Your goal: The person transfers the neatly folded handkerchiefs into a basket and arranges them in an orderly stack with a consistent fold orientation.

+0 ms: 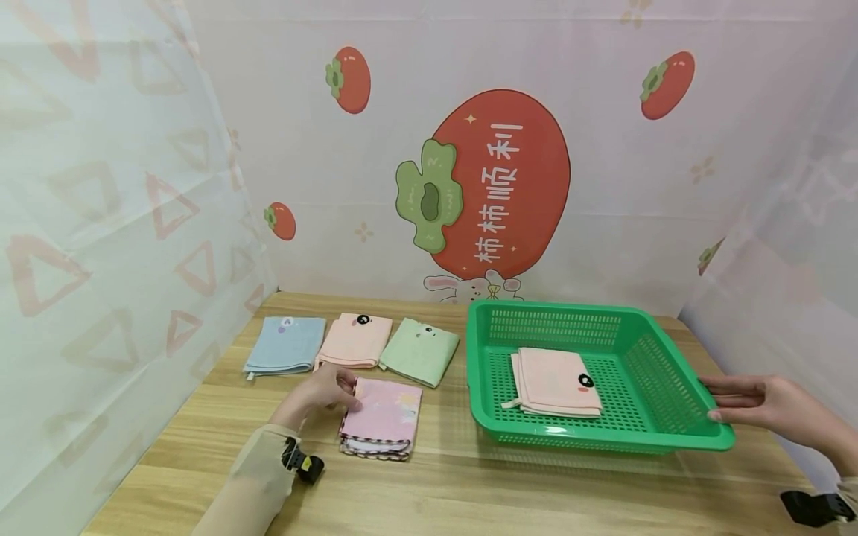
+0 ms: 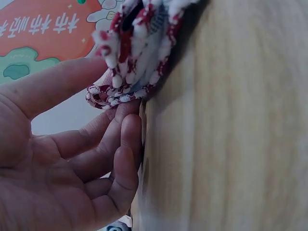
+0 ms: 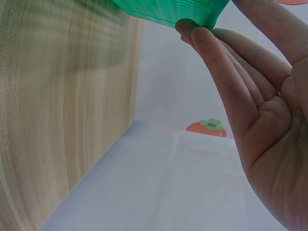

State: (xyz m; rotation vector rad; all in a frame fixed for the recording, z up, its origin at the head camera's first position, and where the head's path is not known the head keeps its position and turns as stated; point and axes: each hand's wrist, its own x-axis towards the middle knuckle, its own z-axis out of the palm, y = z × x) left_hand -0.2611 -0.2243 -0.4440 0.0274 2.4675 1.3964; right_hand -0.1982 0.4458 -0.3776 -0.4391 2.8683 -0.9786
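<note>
My left hand (image 1: 328, 388) is at the left edge of a folded pink handkerchief (image 1: 383, 411) with a checked, scalloped border. In the left wrist view its thumb lies over the layered edge (image 2: 126, 89), with the fingers under it, pinching the cloth. My right hand (image 1: 760, 402) grips the right rim of a green plastic basket (image 1: 677, 372), fingertips under the lip in the right wrist view. Inside the basket lies a folded light pink towel (image 1: 553, 380) with a black eye motif. A shadow shows on the table below the basket.
Behind the left hand, a blue folded towel (image 1: 284, 344), a peach one (image 1: 355, 341) and a green one (image 1: 421, 351) lie in a row on the wooden table (image 1: 429, 491). Printed cloth walls (image 1: 375, 164) enclose the table at the back and both sides.
</note>
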